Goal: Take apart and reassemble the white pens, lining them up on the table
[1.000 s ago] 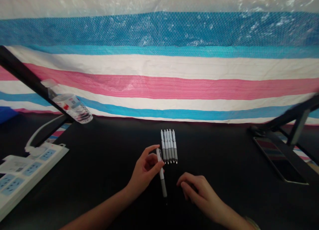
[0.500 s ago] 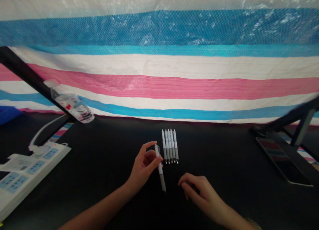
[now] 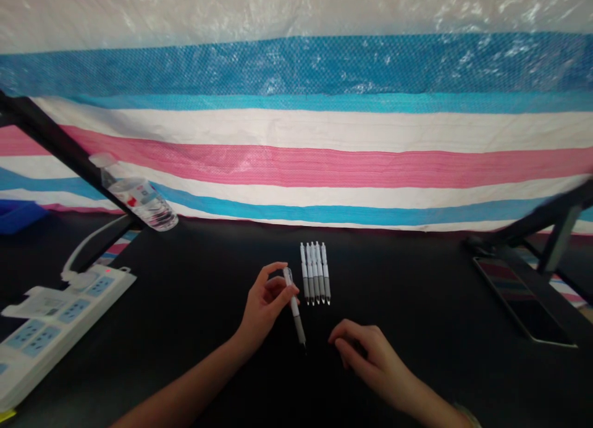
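A white pen with a grey grip [image 3: 295,307] is held by my left hand [image 3: 264,301], thumb and fingers closed around its upper half. The index finger reaches to the pen's top end. Its lower end points down and slightly right, with a thin tip at the bottom. Just right of that hand, several matching white and grey pens [image 3: 315,272] lie side by side in a neat row, tips toward me. My right hand [image 3: 364,351] rests on the table below the row, fingers curled in, with nothing visible in them.
A white power strip [image 3: 60,329] with a plugged-in cable lies at left. Behind it a water bottle [image 3: 146,202] leans by a black bar [image 3: 65,144]. A phone [image 3: 523,301] lies at right near a black stand [image 3: 551,224]. Striped sheeting [image 3: 296,162] hangs behind the black table [image 3: 208,255].
My left hand and its pen have shifted slightly left. A thin tip shows more clearly at the pen's lower end. The right hand has hardly moved; the view has tilted a little.
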`<state>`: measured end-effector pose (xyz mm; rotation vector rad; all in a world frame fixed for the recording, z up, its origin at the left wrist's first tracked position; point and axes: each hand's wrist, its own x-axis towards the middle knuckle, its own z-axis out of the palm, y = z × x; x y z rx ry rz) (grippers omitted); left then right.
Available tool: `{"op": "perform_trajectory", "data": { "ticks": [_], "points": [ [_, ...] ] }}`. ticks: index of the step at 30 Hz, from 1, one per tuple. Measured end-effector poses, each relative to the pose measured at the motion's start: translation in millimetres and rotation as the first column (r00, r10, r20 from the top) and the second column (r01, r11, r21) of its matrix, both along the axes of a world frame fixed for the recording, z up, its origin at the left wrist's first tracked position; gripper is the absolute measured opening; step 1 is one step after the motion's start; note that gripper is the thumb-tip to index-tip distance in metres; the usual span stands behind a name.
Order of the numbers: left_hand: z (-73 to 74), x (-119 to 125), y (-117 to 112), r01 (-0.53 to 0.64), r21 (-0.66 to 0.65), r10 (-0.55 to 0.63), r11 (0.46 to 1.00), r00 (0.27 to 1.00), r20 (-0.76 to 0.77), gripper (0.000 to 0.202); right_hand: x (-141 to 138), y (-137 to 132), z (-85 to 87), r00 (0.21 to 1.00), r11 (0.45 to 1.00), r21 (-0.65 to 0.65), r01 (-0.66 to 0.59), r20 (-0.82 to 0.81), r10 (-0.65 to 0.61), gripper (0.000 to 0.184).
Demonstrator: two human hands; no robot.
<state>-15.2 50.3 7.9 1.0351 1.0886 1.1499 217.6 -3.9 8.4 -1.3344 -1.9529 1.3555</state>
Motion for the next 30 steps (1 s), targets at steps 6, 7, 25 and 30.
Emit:
{"op": "perform_trajectory", "data": {
  "ticks": [6,7,25,30],
  "points": [
    [2.2,0.0,2.2,0.013,-0.006,-0.013,1.000,1.000,-0.022,0.056,3.3,5.0,-3.5,0.998,1.000,-0.001,0.019,-0.059,-0.019,0.029],
    [3.4,-0.2,2.9,0.014,-0.003,-0.015,1.000,0.999,-0.029,0.059,4.1,6.1,-4.9,0.998,1.000,0.011,0.028,-0.065,-0.027,0.030],
    [-18.4,7.5,63.5,0.010,0.138,0.038,0.990,0.938,-0.345,0.049,8.7,15.3,-17.1,0.990,0.989,0.118,0.092,-0.120,-0.078,0.027],
    [-15.6,-2.6,42.9,0.109,0.171,-0.032,0.979,0.916,-0.400,0.043,10.7,17.9,-16.6,0.989,0.949,0.279,0.145,-0.038,-0.140,0.018]
  ]
}}
